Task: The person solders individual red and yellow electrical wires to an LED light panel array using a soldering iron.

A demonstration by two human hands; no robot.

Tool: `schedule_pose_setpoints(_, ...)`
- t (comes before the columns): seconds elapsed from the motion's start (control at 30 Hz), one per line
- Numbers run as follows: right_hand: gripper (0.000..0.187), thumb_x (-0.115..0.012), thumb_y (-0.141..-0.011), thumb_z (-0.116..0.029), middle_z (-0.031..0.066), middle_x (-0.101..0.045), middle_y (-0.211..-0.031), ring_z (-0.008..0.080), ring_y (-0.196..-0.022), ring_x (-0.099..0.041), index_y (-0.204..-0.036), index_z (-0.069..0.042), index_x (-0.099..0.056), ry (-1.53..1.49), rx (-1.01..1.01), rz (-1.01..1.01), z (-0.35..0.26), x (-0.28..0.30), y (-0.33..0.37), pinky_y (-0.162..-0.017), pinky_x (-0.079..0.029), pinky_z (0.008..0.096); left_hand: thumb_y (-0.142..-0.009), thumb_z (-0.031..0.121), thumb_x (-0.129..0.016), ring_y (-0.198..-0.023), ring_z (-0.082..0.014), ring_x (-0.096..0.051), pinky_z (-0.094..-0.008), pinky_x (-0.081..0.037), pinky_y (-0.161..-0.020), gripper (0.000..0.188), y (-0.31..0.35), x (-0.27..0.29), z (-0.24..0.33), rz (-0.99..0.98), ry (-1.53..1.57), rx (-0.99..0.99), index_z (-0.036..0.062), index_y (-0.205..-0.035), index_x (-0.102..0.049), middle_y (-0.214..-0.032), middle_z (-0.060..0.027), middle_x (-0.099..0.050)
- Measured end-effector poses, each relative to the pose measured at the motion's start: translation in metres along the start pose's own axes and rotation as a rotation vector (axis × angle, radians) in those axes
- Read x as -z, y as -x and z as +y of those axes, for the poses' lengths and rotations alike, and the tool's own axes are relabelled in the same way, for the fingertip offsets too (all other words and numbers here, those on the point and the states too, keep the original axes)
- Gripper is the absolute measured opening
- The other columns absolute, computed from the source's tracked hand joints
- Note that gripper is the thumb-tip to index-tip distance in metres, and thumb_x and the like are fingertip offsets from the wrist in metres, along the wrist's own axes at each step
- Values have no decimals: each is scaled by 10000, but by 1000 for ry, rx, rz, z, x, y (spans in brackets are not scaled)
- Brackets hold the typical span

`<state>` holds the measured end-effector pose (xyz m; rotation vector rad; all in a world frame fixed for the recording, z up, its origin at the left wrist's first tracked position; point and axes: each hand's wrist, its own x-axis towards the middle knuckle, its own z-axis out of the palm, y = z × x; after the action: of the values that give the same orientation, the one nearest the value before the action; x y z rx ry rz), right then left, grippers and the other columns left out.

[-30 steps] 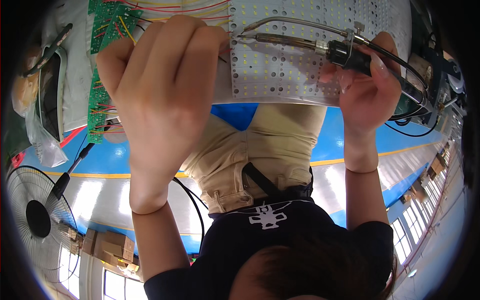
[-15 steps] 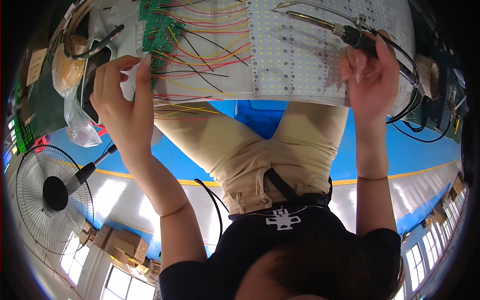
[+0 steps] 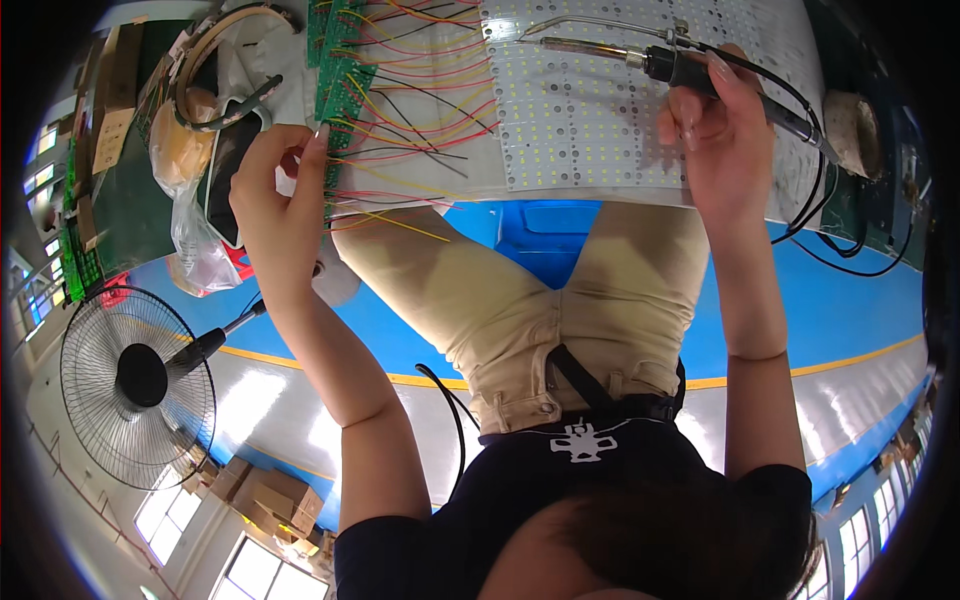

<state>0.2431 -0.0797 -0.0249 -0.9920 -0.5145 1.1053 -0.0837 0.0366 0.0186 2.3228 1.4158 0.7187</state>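
My left hand [image 3: 275, 190] is at the left edge of a row of green circuit boards [image 3: 345, 100], thumb and forefinger closed on the edge of the nearest one. Red, yellow and black wires [image 3: 415, 95] run from the boards toward a white LED panel [image 3: 590, 130] dotted with small yellowish squares. In my right hand [image 3: 730, 150] is a soldering iron [image 3: 690, 72], its fingers wrapped round the black handle. A thin metal feed tube [image 3: 600, 25] runs alongside the iron. The iron's tip points left, above the panel and apart from the wires.
Left of the boards lie a dark flat case [image 3: 228, 165], a clear plastic bag [image 3: 195, 245] and a looped hose [image 3: 190, 85]. A brownish roll [image 3: 855, 135] and black cables [image 3: 825, 215] are at right. A fan [image 3: 140, 375] stands lower left.
The view has shifted, so the bench's left side sits further right. My left thumb and forefinger have drawn together at the board, which stands straighter. The soldering iron lies flatter, its tip nearer me.
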Motion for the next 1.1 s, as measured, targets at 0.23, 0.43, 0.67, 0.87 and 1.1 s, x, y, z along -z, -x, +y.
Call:
schedule_pose_setpoints(0.23, 303, -638, -951, -253, 93, -547, -656, 204, -562, -534, -1064, 26, -609, -26, 23, -55, 1, -1, 0, -610, -494, 348, -905, 112, -725, -714, -78, -459, -274, -300, -652, 102, -6, 10, -3, 64, 188, 12, 58, -852, -657, -762, 30, -566)
schedule_pose_setpoints(0.43, 189, -536, -1024, -256, 31, -473, -644, 157, -603, -441, -1026, -67, -545, 79, 20, -13, 0, -3, 2, -624, -437, 338, -896, 128, -745, -707, -73, -432, -265, -296, -663, 110, -21, -1, -21, 38, 273, 77, 65, -855, -665, -767, 52, -548)
schedule_pose_setpoints(0.67, 293, -640, -945, -250, 90, -542, -655, 199, -561, -519, -1047, 24, -621, -10, 1, -18, 2, 1, 0, -610, -501, 362, -886, 117, -749, -707, -84, -435, -256, -322, -673, 86, -21, -16, -28, 104, 331, 129, 56, -853, -698, -772, 44, -556)
schedule_pose_setpoints(0.87, 311, -630, -946, -265, 85, -540, -651, 214, -566, -539, -1054, 26, -641, 35, -3, 7, 0, 2, 0, -614, -487, 352, -923, 119, -742, -753, -88, -510, -243, -413, -733, 107, -17, -18, -20, 152, -5, -49, 19, -942, -709, -854, 9, -622)
schedule_pose_setpoints(1.1, 336, -604, -962, -283, 73, -523, -643, 228, -570, -586, -1062, 34, -657, 66, 8, -19, -1, 3, 0, -601, -439, 328, -847, 86, -784, -746, -144, -544, -291, -441, -697, 83, -4, -9, 5, 282, -97, -183, 65, -914, -739, -890, -26, -655)
